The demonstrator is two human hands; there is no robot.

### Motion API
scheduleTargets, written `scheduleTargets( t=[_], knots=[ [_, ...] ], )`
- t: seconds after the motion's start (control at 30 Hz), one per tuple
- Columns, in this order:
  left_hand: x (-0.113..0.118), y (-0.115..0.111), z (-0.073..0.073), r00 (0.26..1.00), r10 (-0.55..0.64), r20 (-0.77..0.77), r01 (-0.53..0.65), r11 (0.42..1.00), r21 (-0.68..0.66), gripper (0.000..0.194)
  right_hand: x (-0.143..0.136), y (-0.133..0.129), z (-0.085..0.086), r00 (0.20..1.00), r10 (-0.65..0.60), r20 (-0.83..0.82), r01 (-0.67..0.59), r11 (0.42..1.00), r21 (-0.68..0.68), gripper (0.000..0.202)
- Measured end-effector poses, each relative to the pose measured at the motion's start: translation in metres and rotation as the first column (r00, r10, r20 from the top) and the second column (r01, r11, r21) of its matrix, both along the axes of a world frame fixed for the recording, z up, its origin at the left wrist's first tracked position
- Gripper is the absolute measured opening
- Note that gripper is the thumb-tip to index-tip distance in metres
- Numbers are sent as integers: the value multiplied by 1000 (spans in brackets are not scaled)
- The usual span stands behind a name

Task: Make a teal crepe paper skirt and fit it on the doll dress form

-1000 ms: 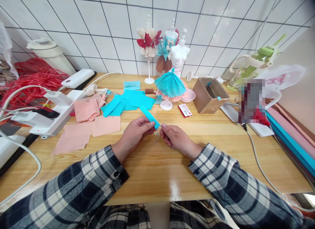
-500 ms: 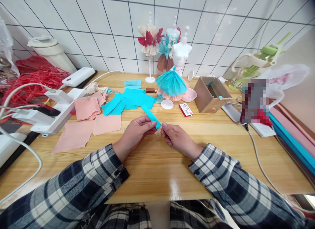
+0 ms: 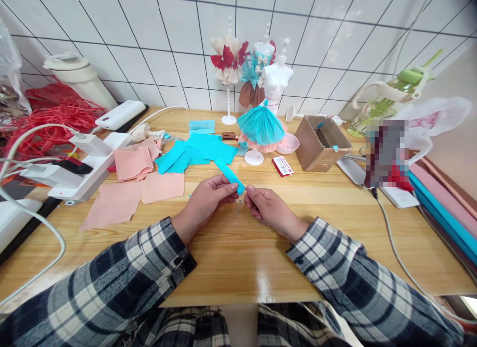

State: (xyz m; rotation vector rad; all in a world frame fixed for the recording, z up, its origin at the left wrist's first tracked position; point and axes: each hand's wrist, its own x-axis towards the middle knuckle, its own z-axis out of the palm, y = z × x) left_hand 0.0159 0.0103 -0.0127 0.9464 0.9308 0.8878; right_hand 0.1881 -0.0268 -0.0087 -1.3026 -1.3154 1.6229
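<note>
My left hand (image 3: pixel 215 194) is closed on a folded strip of bright blue crepe paper (image 3: pixel 229 176), thumb on top, with the strip slanting from upper left to lower right. The strip's near end looks ragged. My right hand (image 3: pixel 266 203) is pinched shut right at that end; what lies between its fingertips is too small to make out. Tiny blue paper scraps (image 3: pixel 239 204) lie on the table beneath the fingers. Beyond the hands, more blue crepe paper pieces (image 3: pixel 203 149) are spread in an overlapping pile.
Peach paper sheets (image 3: pixel 163 184) lie to the left, near a power strip (image 3: pixel 87 170) with cables. A white mannequin (image 3: pixel 275 78) with a blue paper skirt (image 3: pixel 260 126) stands behind. A cardboard box (image 3: pixel 316 150) and a small red-and-white packet (image 3: pixel 282 166) are to the right.
The hands keep almost the same pose at the strip's end. The whole view has shifted very slightly to the right.
</note>
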Motion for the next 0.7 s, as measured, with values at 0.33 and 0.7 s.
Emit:
scheduleTargets(
  t=[0.33,0.7],
  knots=[
    [1,-1,4,1000,10,-5,-10,1000,-5,23,0,0,0,1000,-2,14,2,1000,-1,48],
    [1,0,2,1000,5,-11,-5,1000,2,24,-1,0,1,999,-18,27,18,1000,8,47]
  ],
)
